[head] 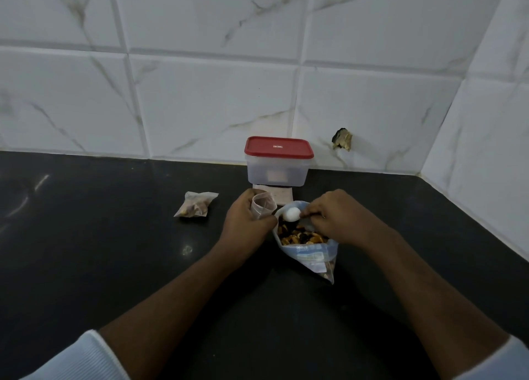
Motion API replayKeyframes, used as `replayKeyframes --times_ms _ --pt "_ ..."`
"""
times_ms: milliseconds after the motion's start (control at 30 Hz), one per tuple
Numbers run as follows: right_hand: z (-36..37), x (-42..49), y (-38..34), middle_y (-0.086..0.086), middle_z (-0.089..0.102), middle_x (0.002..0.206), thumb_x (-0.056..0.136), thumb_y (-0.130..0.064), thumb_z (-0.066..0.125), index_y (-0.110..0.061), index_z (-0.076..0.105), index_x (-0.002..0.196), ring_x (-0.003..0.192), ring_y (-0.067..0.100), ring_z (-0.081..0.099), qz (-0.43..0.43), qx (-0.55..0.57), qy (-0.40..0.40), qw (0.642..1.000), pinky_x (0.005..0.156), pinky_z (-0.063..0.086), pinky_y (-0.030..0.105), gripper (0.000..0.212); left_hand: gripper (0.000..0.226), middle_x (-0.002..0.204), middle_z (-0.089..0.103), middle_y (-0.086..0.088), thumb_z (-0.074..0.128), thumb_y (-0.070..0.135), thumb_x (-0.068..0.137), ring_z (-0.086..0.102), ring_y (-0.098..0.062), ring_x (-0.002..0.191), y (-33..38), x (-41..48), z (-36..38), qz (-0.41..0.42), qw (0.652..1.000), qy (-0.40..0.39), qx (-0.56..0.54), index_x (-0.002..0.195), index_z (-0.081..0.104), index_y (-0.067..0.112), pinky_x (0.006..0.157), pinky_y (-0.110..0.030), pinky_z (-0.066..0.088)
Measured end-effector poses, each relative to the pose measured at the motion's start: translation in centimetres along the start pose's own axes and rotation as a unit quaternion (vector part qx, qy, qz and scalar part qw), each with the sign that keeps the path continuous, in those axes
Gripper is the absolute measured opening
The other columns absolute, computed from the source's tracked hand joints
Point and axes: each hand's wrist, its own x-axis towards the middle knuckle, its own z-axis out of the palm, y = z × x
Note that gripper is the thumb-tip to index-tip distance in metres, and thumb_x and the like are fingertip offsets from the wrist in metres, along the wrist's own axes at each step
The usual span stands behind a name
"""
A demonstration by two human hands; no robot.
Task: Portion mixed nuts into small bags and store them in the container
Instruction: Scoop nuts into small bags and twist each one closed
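My left hand (245,218) grips a small clear bag (264,203) and holds it upright with its mouth open. My right hand (332,217) pinches the handle of a white spoon (291,214), whose bowl hangs over the large open bag of mixed nuts (307,243) lying on the black counter. A filled small bag (195,204) lies to the left. The clear container with a red lid (278,161) stands shut at the back, against the wall.
A flat stack of small bags (282,194) lies just in front of the container. The black counter (114,250) ends at white tiled walls behind and to the right. A chipped hole (342,142) marks the back wall.
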Motion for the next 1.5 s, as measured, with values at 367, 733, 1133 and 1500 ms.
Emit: replayKeyframes --times_ms 367,733,1133,1500 --pt "0.8 0.3 -0.1 -0.004 0.077 0.103 0.102 -0.032 0.063 -0.03 0.072 0.13 0.078 0.004 0.052 -0.029 -0.033 0.004 0.999 0.071 0.041 0.025 0.03 0.036 0.102 0.072 0.004 0.075 0.001 0.083 0.071 -0.013 0.094 -0.7 0.3 0.1 -0.007 1.0 0.009 -0.022 0.109 0.065 0.025 0.077 -0.032 0.06" --pt "-0.9 -0.4 -0.3 -0.007 0.077 0.094 0.093 -0.02 0.066 -0.025 0.08 0.113 0.076 0.005 0.064 -0.015 0.038 0.03 0.999 0.063 0.038 0.012 0.025 0.037 0.099 0.072 0.004 0.075 0.0 0.082 0.071 -0.009 0.089 -0.4 0.1 0.1 0.003 0.999 0.011 -0.03 0.107 0.066 0.026 0.073 -0.027 0.059" --pt "-1.9 1.0 -0.5 -0.007 0.077 0.106 0.095 -0.017 0.064 -0.025 0.079 0.115 0.087 0.008 0.069 0.004 -0.015 -0.065 0.998 0.081 0.058 0.029 0.026 0.035 0.096 0.072 0.005 0.075 -0.001 0.081 0.071 -0.009 0.086 -0.3 0.0 0.0 -0.001 0.999 0.012 -0.042 0.101 0.067 0.026 0.07 -0.026 0.059" --pt "-0.7 -0.2 0.0 -0.004 0.077 0.113 0.1 -0.011 0.058 -0.024 0.074 0.126 0.081 -0.001 0.065 0.01 0.048 -0.006 0.999 0.067 0.044 0.008 0.033 0.037 0.105 0.07 0.008 0.076 0.003 0.085 0.069 -0.001 0.093 -0.3 0.0 0.0 0.003 1.0 -0.002 -0.018 0.11 0.065 0.028 0.072 -0.022 0.058"
